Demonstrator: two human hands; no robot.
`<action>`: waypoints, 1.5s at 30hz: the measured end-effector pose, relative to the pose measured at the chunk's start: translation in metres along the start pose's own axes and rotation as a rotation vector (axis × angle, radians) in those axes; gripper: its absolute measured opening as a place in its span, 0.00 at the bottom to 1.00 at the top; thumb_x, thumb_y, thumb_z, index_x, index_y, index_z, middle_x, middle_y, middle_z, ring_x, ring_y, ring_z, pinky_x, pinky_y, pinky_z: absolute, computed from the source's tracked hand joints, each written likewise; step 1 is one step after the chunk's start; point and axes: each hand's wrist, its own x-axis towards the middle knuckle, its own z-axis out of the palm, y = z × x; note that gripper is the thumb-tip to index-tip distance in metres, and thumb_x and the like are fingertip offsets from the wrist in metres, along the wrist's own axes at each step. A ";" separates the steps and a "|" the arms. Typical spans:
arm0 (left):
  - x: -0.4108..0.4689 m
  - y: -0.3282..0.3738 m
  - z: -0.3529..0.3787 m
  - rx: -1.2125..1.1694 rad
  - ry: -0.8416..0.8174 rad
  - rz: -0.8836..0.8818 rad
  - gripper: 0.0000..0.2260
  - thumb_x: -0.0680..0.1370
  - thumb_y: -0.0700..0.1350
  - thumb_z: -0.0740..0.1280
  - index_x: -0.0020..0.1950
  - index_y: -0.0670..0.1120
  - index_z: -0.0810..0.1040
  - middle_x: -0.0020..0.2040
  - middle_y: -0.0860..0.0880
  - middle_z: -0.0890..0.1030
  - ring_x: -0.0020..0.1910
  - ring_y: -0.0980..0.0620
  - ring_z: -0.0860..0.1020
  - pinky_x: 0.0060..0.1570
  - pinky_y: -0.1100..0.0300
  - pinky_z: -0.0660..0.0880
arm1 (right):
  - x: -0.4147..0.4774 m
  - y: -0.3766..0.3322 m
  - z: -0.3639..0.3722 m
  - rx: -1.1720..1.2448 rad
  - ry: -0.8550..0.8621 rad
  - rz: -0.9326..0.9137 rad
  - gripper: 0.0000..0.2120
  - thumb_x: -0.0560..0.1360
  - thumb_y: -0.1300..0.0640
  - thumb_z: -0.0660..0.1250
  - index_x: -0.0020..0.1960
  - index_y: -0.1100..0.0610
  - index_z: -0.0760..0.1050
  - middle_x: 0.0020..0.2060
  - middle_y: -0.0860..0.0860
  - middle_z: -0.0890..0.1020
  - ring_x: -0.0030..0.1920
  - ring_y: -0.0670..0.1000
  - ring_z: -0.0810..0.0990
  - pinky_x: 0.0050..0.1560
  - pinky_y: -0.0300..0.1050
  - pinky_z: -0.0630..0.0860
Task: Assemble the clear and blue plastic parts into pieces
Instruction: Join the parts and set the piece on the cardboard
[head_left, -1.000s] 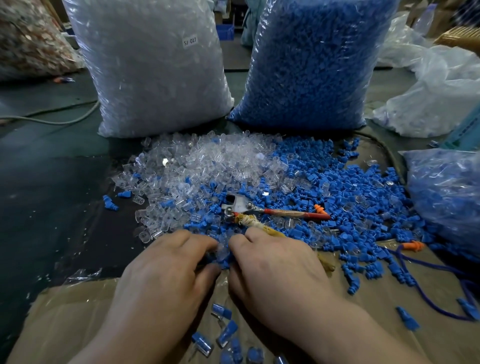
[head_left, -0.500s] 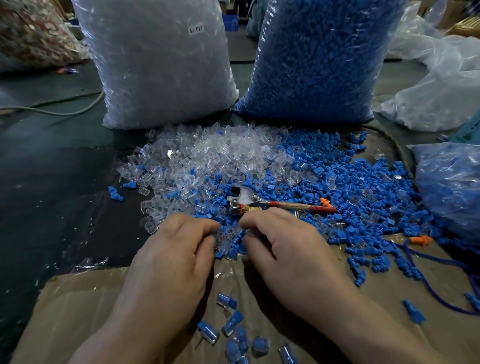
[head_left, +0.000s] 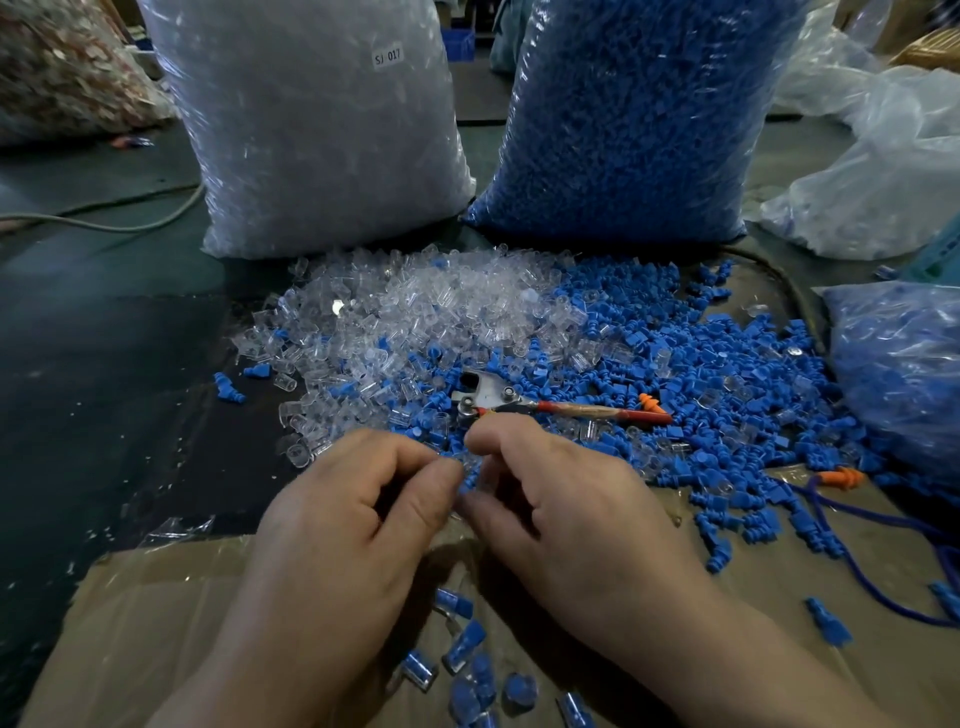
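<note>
Before clear-part bag (head_left: 311, 130) and blue-part bag (head_left: 634, 119), left hand (head_left: 343, 525) and right hand (head_left: 576, 509) pinch parts (head_left: 469, 478).

Workshop: bulk sacks of parts (head_left: 623, 119)

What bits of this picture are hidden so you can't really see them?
The small part pinched between the left hand and the right hand: head view, fingertips cover nearly all of it.
The finished pieces at the bottom edge: head view, some cut off by it.
The clear bag and the blue bag: tops cut off by the top edge.
The blue cord: runs off the right edge.
</note>
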 end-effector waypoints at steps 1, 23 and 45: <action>-0.002 0.003 0.001 -0.057 -0.038 -0.031 0.13 0.70 0.65 0.62 0.41 0.59 0.79 0.41 0.61 0.80 0.42 0.61 0.78 0.31 0.66 0.71 | -0.001 -0.003 0.000 -0.010 -0.013 -0.028 0.11 0.76 0.46 0.63 0.55 0.39 0.64 0.40 0.40 0.77 0.43 0.43 0.74 0.38 0.40 0.74; -0.001 -0.009 0.004 -0.254 0.032 -0.271 0.08 0.75 0.60 0.63 0.46 0.60 0.78 0.43 0.62 0.85 0.41 0.63 0.83 0.39 0.53 0.79 | 0.008 0.001 0.013 -0.304 -0.074 -0.035 0.07 0.79 0.50 0.61 0.57 0.46 0.70 0.47 0.44 0.72 0.45 0.47 0.70 0.40 0.42 0.65; -0.002 -0.009 -0.001 0.063 -0.085 -0.120 0.05 0.74 0.59 0.61 0.46 0.62 0.74 0.43 0.66 0.80 0.44 0.66 0.78 0.33 0.65 0.69 | 0.007 -0.002 0.008 -0.269 -0.156 -0.176 0.16 0.78 0.56 0.65 0.66 0.47 0.70 0.57 0.44 0.73 0.55 0.48 0.70 0.55 0.47 0.74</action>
